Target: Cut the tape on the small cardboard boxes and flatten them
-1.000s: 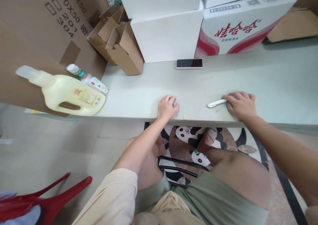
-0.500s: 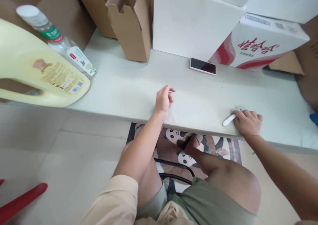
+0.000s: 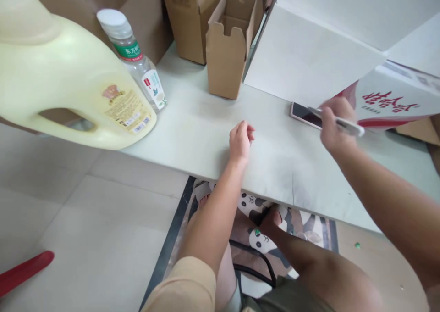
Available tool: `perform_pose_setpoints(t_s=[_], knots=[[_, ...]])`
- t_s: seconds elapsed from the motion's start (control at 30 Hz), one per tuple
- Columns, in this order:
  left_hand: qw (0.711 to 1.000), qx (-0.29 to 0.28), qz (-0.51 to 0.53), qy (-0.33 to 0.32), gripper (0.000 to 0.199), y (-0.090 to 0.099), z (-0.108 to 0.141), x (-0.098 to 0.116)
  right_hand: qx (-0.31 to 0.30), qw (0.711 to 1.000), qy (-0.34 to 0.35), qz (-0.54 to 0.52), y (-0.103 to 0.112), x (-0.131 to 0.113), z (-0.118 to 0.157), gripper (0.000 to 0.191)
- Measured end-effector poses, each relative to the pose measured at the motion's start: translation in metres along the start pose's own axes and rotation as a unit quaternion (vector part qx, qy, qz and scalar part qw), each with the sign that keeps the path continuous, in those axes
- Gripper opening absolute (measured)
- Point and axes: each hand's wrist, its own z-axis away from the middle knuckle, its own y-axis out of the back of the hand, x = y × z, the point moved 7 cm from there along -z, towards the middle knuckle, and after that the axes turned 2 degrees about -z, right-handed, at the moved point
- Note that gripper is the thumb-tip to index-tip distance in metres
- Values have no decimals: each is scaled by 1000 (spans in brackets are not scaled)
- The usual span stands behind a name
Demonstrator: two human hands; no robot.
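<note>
My right hand (image 3: 338, 124) is raised over the right end of the phone (image 3: 302, 114) and is blurred by motion. Its fingers are closed around a slim white pen-like tool (image 3: 352, 127). The tool's greyish narrow end points left over the phone's dark screen, and its rounded white end sticks out to the right; its exact kind is unclear. My left hand (image 3: 239, 140) rests on the pale tabletop (image 3: 192, 133) with its fingers curled in. Nothing shows in its grip.
A large yellow jug (image 3: 85, 82) and a clear bottle (image 3: 137, 69) stand at the left edge. Open cardboard boxes (image 3: 225, 64) are at the back, with a white box (image 3: 302, 50) and a red-and-white carton (image 3: 388, 103) to the right. A panda-print mat (image 3: 261, 243) lies below.
My right hand has lifted the white tool from the table's front right and carried it back and left to the phone. My left hand stays curled on the table. The view has shifted left.
</note>
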Motion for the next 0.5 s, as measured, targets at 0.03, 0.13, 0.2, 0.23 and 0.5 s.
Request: perform_pose_setpoints(t_s=[0.03,0.13,0.2,0.23,0.5], knots=[[1000,6,7,1,39,1,0,1,-13,1000,26,-6,-13,-25,-19,18],[1000,8,14,-10,39,1,0,5,-75,985,157,-25,-51,-106,-66,23],[1000,11,9,-17,40,1,-1,8,-109,966,233,-20,-75,-151,-89,29],[1000,15,3,-17,41,2,-1,9,-125,957,260,-11,-87,-168,-99,37],[997,52,-21,-46,39,11,-2,18,-155,950,268,26,-124,-181,-125,51]])
